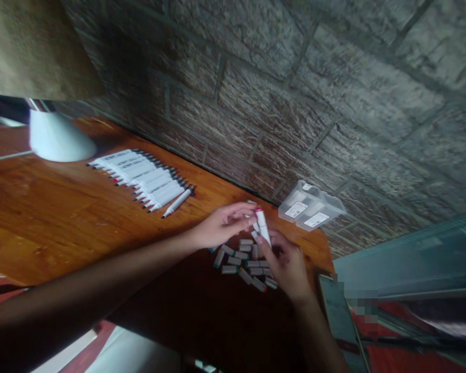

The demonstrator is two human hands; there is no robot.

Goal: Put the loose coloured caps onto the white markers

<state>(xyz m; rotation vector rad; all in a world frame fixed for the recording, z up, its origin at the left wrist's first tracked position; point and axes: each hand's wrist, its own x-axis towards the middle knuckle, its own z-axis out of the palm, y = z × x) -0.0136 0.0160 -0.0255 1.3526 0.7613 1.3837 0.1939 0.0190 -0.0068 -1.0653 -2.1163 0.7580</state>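
Note:
A white marker (263, 231) with a pink end stands nearly upright between my hands. My right hand (289, 261) grips its lower part between thumb and fingers. At the upper, pink end, the thumb and fingers of my left hand (219, 227) close in a pinch; their exact contact is partly hidden. Below my hands lies a loose pile of short whitish-grey marker caps (234, 261), several with green, red or yellow ends. To the left, a slanting row of white markers (140, 173) with dark tips lies side by side. One marker (177, 202) sits slightly apart at the row's near end.
Two clear plastic boxes (310, 207) with white labels stand against the stone wall (248, 98) at the table's right end. A lamp (58, 132) with a white base and fabric shade occupies the left. The wooden table (62, 207) ends near my right arm.

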